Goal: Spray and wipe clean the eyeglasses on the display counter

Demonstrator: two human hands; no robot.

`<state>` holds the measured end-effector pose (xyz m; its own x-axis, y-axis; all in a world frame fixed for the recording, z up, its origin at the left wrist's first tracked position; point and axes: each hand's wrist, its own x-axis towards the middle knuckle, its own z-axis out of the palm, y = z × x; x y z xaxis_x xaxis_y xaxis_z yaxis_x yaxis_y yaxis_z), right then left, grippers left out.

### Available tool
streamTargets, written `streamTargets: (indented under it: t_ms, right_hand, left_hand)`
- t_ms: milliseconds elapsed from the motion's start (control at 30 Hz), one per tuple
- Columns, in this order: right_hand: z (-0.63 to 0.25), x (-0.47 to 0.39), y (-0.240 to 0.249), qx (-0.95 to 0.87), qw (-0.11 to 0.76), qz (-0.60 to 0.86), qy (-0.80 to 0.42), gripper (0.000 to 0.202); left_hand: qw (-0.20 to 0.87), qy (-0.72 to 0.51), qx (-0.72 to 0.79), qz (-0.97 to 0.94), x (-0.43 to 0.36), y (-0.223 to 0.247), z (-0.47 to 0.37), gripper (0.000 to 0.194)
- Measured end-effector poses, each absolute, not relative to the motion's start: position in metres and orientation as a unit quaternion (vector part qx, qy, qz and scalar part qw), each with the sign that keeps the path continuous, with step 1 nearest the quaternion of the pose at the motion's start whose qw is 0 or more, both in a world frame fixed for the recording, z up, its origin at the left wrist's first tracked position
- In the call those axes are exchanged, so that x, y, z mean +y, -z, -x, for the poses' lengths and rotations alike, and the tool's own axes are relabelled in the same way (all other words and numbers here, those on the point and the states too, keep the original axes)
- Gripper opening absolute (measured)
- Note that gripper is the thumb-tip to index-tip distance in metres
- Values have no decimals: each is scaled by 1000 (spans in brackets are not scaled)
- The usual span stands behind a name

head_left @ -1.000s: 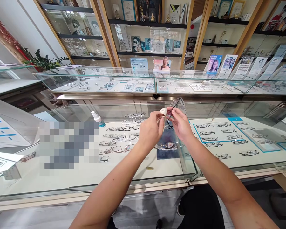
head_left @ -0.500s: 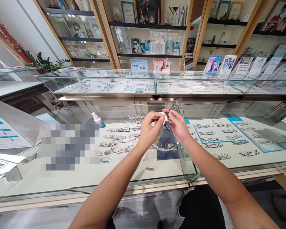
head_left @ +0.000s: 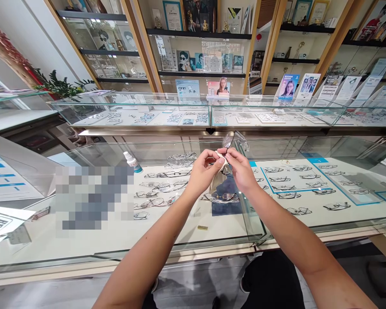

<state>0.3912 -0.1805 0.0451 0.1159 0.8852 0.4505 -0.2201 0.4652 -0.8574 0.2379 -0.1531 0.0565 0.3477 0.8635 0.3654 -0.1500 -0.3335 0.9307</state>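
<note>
Over the glass counter, my left hand [head_left: 206, 169] is closed on a pale cloth [head_left: 216, 182] that hangs below its fingers. Right beside it, my right hand [head_left: 241, 168] pinches a pair of thin dark-framed glasses [head_left: 241, 140], whose lenses stick up beyond the fingers. The fingertips of both hands meet at the cloth, around part of the frame. Below the hands, another pair of glasses [head_left: 225, 197] lies over a dark blue sheet [head_left: 225, 208].
A white spray bottle [head_left: 132, 162] stands left of my hands on the glass counter [head_left: 141, 253]. Rows of glasses [head_left: 175, 174] lie to both sides. A small gold-coloured piece [head_left: 202, 228] is near the front. Behind runs a second glass display case [head_left: 167, 103].
My hands have shifted only slightly, with the fingers closer together at the cloth. The held glasses have turned a little, and more of the cloth hangs in view.
</note>
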Motion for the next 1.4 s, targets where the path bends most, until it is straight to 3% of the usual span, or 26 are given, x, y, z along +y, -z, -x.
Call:
streamTargets:
  t_ms: [333,633,900,1033,1267,1400]
  right_hand:
    - [-391,-182,-49,-508,684,309,-422,24]
    - [-391,-184,-57,-472,652,293,-516,25]
    - [-397,-181,-53,-473,643,295,-525,28]
    - [-398,-180,-53,-460,643,304,-531,31]
    - [-386,-186,-48,-483,653,344,-471,36]
    - [-380,-188,-46,-456,677,359,-452,29]
  left_hand:
    - [591,-438,296,-610,-153,-59,-238,68]
    - [683,-335,277,-587,-162,-59,-238,69]
    - [700,-363,226,-572,-164,-63,-240,64]
    - [654,-375,258,-604,-163,-60,-240,61]
    - [459,-460,332,-683,-167,-52,-246,28]
    - [372,-472,336,-725,-168,-48,-247,25]
